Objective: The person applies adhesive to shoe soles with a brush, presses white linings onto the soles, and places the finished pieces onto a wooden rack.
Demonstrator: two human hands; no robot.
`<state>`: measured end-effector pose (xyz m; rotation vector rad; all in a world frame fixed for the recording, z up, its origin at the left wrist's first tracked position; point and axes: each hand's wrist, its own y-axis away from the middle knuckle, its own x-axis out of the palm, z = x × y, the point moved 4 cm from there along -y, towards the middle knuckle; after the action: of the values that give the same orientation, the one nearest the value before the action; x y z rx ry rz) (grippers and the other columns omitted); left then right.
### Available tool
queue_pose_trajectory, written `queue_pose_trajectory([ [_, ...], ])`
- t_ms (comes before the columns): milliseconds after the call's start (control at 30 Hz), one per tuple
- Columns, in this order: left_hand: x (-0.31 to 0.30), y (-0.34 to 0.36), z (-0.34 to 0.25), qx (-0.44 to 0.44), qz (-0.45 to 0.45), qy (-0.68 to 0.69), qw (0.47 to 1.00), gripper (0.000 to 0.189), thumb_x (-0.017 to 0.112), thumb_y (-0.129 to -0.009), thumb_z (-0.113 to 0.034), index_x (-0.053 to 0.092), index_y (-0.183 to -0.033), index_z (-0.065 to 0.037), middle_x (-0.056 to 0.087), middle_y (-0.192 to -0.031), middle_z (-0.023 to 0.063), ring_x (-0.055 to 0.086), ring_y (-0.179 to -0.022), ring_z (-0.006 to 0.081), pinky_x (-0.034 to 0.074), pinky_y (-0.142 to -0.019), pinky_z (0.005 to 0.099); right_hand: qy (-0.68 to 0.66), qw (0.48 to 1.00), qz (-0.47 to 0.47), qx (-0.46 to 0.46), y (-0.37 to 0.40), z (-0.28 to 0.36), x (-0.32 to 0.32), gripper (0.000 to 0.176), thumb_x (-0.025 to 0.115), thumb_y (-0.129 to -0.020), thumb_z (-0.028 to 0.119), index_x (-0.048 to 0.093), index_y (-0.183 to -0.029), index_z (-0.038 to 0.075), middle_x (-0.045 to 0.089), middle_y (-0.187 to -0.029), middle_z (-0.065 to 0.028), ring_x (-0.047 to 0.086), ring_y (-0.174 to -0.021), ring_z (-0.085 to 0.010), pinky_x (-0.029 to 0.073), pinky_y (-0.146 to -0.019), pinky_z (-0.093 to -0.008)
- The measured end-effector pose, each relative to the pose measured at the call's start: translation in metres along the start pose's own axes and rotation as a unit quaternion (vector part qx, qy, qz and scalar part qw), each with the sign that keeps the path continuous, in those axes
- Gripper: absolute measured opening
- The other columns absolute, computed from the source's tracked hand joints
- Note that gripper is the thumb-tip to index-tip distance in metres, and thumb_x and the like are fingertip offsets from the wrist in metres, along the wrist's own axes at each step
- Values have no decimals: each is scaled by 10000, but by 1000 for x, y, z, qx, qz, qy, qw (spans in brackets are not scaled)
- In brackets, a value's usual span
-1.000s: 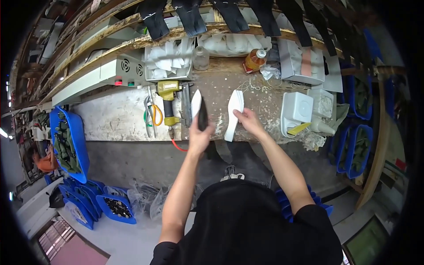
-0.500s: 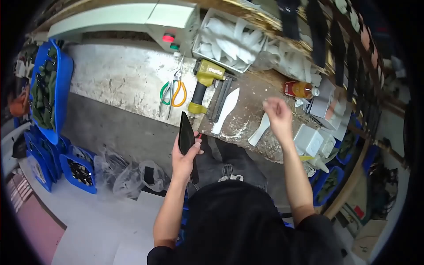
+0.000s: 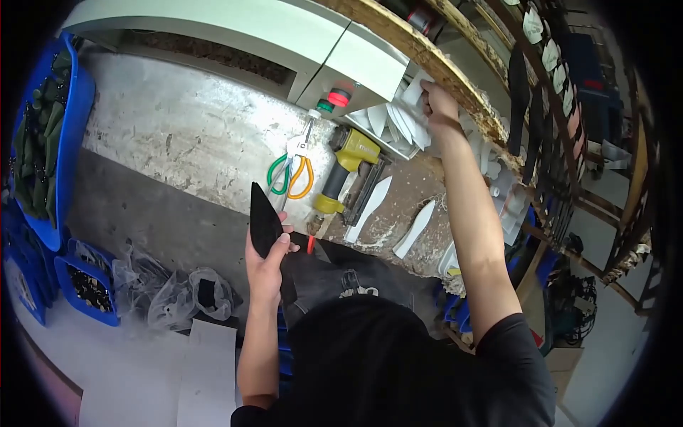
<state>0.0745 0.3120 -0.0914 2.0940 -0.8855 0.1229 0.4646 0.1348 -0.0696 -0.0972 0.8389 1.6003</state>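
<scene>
My left hand (image 3: 267, 263) is closed around a black pointed piece that looks like a shoe upper (image 3: 263, 220), its tip upward, in front of the bench edge. Just right of those fingers shows a red-ended tool (image 3: 311, 244), partly hidden. Stretched out across the bench, my right hand (image 3: 440, 105) is at the box of white insoles (image 3: 402, 124) under the wooden shelf edge. Its fingers are closed at the edge of a white insole (image 3: 415, 91). Two more insoles lie on the bench, one beside the stapler (image 3: 371, 206) and a second one (image 3: 415, 229) farther right.
A yellow-green staple gun (image 3: 348, 164) and orange-and-green-handled cutters (image 3: 295, 167) lie on the worn bench (image 3: 171, 121). A pale machine housing (image 3: 284, 35) with red and green buttons stands behind. Blue bins (image 3: 82, 142) are at left; a wooden rack (image 3: 491, 114) overhangs the right.
My right hand has moved from above the right of the bench, up and away to the insole box, and closed there. The left hand still holds the black upper. The head view has shifted.
</scene>
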Motion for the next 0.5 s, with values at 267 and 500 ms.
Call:
queue_pose_trajectory([
  [267,20,1,-1,5,22,-34,999,509,599,-948,31,495,-1446,25,614,-1378,180,617,-1090,213,563,-798,307,-260,962,71,32,101,-41,-42,275,711,-968,77,642,-1228,22,569,-761,23,490,-605,-51,358,-513,-176],
  [500,57,40,30,19,41,-52,998,500,607,-944,23,506,-1433,20,623,-1367,175,617,-1090,211,560,-800,312,-222,961,82,142,208,-214,-59,184,729,-976,84,642,-1132,39,619,-788,16,516,-608,-61,427,-560,-192],
])
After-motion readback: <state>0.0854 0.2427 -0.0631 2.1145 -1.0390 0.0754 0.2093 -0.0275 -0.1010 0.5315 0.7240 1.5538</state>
